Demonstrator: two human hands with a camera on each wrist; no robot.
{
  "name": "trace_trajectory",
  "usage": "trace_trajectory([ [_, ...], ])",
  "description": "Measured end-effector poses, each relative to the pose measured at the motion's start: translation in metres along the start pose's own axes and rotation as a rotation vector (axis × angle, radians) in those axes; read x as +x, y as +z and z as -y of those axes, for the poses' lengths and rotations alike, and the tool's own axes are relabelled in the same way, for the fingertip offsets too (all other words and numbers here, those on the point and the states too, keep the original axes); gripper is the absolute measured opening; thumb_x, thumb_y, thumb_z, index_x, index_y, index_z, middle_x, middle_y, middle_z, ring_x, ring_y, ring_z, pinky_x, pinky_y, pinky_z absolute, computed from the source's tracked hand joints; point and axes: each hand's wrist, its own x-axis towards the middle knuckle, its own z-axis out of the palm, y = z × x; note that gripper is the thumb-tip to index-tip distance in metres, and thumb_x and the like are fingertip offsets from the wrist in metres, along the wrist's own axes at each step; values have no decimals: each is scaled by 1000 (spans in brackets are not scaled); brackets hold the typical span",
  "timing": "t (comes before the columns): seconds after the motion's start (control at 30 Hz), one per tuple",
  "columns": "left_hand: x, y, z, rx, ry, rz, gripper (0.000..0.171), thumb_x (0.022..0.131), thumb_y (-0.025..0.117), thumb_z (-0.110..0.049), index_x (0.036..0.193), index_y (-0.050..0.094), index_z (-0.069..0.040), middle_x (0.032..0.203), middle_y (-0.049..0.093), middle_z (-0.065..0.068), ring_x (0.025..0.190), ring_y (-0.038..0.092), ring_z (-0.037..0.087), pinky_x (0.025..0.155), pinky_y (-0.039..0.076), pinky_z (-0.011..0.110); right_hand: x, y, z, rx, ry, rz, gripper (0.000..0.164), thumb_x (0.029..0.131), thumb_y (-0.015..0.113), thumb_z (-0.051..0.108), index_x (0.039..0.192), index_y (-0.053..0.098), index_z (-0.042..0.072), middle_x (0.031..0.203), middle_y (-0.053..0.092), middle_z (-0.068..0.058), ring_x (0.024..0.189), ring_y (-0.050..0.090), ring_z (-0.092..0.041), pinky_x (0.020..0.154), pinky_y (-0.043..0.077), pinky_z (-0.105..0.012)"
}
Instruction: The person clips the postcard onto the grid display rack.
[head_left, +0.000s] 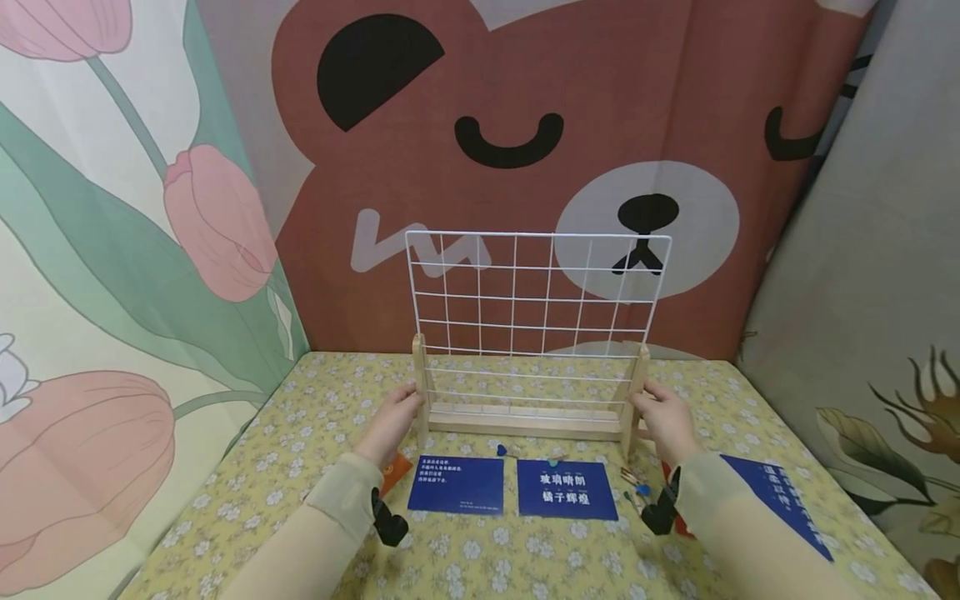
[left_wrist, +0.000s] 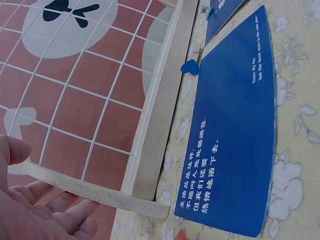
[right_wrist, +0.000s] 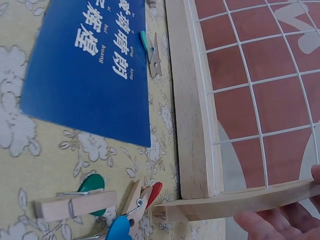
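Left grip (head_left: 391,421) and right grip (head_left: 667,419) are clasped on the wooden stand (head_left: 525,425) at frame centre. Positioning is apparently being done; even, level release seems called for.

Shows white on wire grid (head_left: 513,297), pale wood grain on stand (head_left: 525,427). Bears white lettering over deep blue on cards (head_left: 455,490), white flowers over yellow on tablecloth (head_left: 465,562), reddish brown with black on backdrop (head_left: 622,92).

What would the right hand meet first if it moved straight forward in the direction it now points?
The right wooden upright, which the right hand grips; beyond it, perhaps the white wire grid, though depth is unclear.
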Motion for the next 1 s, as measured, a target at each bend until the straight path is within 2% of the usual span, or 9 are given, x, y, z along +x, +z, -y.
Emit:
trace_trajectory([
  [0.17,-5,0,-2,2,19,22,57,101,46,-32,150,30,-8,149,34,16,133,36,39,106,26,61,0,-3,-4,-4,1,-5,62,101,49,29,153,23,10,148,35,-25,130,41,-41,94,44,-57],
  [0.43,-11,1,-2,-35,21,19,48,101,45,-29,146,40,-14,138,49,13,131,39,38,104,27,64,-5,-4,-4,-1,0,2,63,100,50,28,153,24,7,148,33,-27,131,39,-43,93,44,-57],
  [0.67,-14,2,0,-30,27,19,50,101,46,-30,147,38,-13,141,46,15,132,37,40,105,25,64,-8,-4,-4,7,2,0,63,100,51,27,152,24,5,148,33,-28,131,38,-44,92,45,-57],
  [1.0,-18,2,0,-37,-6,11,51,101,45,-29,149,35,-14,144,42,15,134,35,39,106,22,63,-11,-5,-4,0,15,6,64,100,51,26,153,22,5,151,28,-26,133,35,-44,94,43,-57],
])
